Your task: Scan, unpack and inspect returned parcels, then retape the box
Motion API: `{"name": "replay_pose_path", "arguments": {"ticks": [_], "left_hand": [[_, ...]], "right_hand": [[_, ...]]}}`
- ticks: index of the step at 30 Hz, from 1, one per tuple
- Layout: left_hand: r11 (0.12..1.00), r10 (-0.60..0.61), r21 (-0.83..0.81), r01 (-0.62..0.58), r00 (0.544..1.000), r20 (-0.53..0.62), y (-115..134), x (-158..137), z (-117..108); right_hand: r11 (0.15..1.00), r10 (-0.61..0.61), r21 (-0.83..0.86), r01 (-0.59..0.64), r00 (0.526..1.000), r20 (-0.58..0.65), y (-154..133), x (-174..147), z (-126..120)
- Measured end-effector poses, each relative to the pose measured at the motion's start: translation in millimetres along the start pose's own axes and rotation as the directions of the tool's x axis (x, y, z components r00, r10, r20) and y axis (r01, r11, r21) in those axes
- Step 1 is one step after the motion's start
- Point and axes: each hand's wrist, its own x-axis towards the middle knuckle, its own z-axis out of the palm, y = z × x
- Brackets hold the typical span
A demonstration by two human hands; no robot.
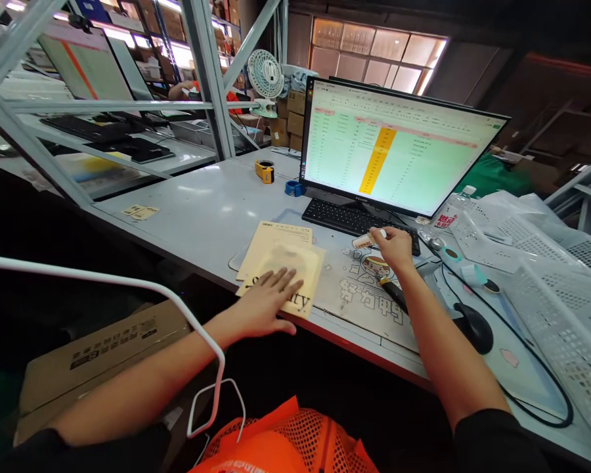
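Observation:
My left hand (268,302) lies flat, fingers spread, on a cream packet (308,266) with dark lettering partly hidden under the fingers. Beneath that packet, and sticking out behind it, is another cream sheet or packet (253,253) with a barcode along its far edge. Over the printed mat (345,309), my right hand (394,248) grips a small white tube (362,242) with coloured print, its white end near my fingertips. A tool with a yellow-and-black handle (393,292) rests on the mat, partly hidden by my right forearm.
Behind the mat stand a keyboard (335,215) and a monitor (394,144). A yellow tape roll (264,172) and a blue ring (294,188) sit farther back. To the right are a mouse (475,327), a cable and white baskets (561,341). A white metal tube (103,277) crosses near my left arm.

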Motion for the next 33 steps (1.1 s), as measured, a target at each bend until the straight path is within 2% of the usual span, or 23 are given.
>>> {"name": "replay_pose_path", "arguments": {"ticks": [3, 5, 9, 13, 16, 19, 21, 23, 25, 27, 29, 31, 33], "left_hand": [[0.998, 0.063, 0.02, -0.063, 0.998, 0.03, 38.5, -4.4, 4.7], [0.997, 0.071, -0.017, -0.071, 0.997, 0.035, 58.7, 10.3, 3.5], [0.997, 0.012, -0.075, -0.011, 1.0, 0.02, 87.3, 72.4, -0.6], [0.992, 0.033, -0.122, -0.033, 0.999, 0.0, 105.4, 139.4, -6.0], [0.985, 0.074, -0.157, -0.077, 0.997, -0.028, 101.9, 160.5, -15.6], [0.98, 0.05, -0.181, -0.086, 0.979, -0.198, 68.2, 146.4, -25.9], [0.985, -0.079, -0.17, 0.028, 0.95, -0.301, 31.1, 122.0, -29.0], [0.975, -0.204, -0.137, 0.174, 0.945, -0.257, -6.9, 91.2, -27.6], [0.964, -0.26, -0.076, 0.253, 0.96, -0.103, -35.2, 58.8, -21.8], [0.965, -0.261, -0.008, 0.261, 0.965, -0.018, -48.6, 29.2, -12.7], [0.972, -0.229, 0.056, 0.229, 0.973, -0.008, -50.0, 4.7, -1.6], [0.974, -0.181, 0.13, 0.186, 0.982, -0.053, -46.6, -15.0, 10.4], [0.967, -0.113, 0.213, 0.143, 0.982, -0.148, -44.0, -31.9, 22.0]], "right_hand": [[0.999, -0.035, 0.018, 0.035, 0.999, 0.001, -12.0, 6.0, 13.1], [0.998, -0.06, 0.035, 0.06, 0.998, 0.002, -20.5, 8.8, 18.9], [0.993, -0.116, -0.033, 0.117, 0.993, 0.028, -33.1, 10.7, 22.4], [0.97, -0.12, -0.204, 0.13, 0.991, 0.063, -35.6, 10.1, 20.3], [0.933, -0.052, -0.349, 0.089, 0.992, 0.114, -30.8, 8.7, 19.7], [0.9, 0.008, -0.431, 0.066, 0.986, 0.168, -21.7, 6.9, 23.1], [0.898, 0.029, -0.436, 0.061, 0.98, 0.197, -15.5, 6.8, 27.4], [0.902, 0.047, -0.429, 0.055, 0.973, 0.224, -10.9, 8.5, 31.3], [0.909, 0.054, -0.413, 0.049, 0.971, 0.235, -8.5, 11.4, 32.4], [0.918, 0.046, -0.393, 0.052, 0.971, 0.235, -6.8, 13.7, 28.1], [0.926, 0.029, -0.373, 0.061, 0.973, 0.229, -2.9, 13.0, 16.2], [0.93, 0.018, -0.362, 0.056, 0.98, 0.198, 6.3, 7.0, -3.9], [0.923, 0.029, -0.385, 0.023, 0.991, 0.129, 22.6, -5.1, -30.3]]}}
